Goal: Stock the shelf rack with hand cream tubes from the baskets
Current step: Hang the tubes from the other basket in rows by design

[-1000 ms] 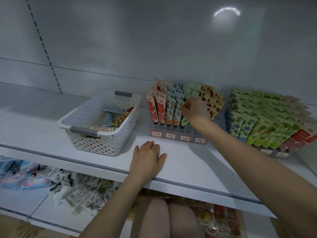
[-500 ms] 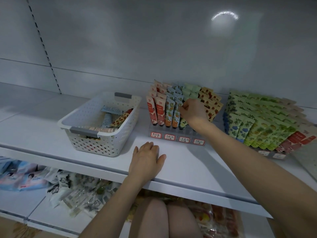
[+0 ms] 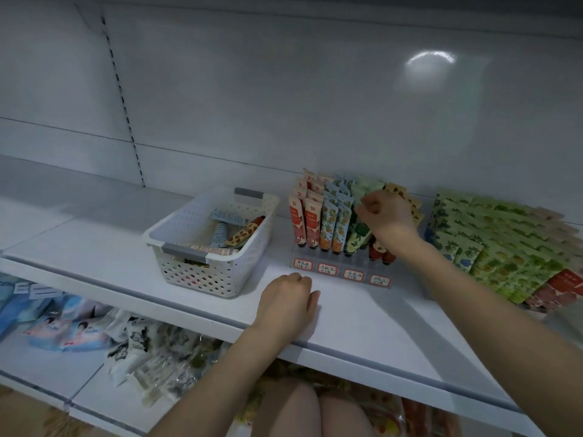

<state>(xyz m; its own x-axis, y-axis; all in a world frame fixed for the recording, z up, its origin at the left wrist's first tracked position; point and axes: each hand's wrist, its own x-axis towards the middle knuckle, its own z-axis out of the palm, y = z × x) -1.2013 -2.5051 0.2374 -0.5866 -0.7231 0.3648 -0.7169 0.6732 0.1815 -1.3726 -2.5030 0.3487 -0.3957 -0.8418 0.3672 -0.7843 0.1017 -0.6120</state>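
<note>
1. Your right hand (image 3: 389,217) was up at the rack (image 3: 340,274). Its fingers were curled over the tops of the green tubes.
2. One green tube (image 3: 356,238) leaned just under those fingers. I could not tell if you were pinching it or only nudging it.
3. Your left hand (image 3: 285,302) lay on the shelf (image 3: 362,313), closer to you than the rack. It was loose and held nothing.
4. More hand cream tubes (image 3: 220,233) lay in a heap in the white basket (image 3: 202,277). That was to the left of your right hand and just beyond your left hand.
5. I think these tubes are light and squishy, with smooth skin that can slip.
6. The flat sealed end looks stiffer than the soft middle, so it seems a good place to pinch. The cap end goes down into the rack.
7. A hard squeeze might dent a tube, so hold it gently.
8. The tubes beside your right hand stood packed close together. A bump there could tip them over.
</note>
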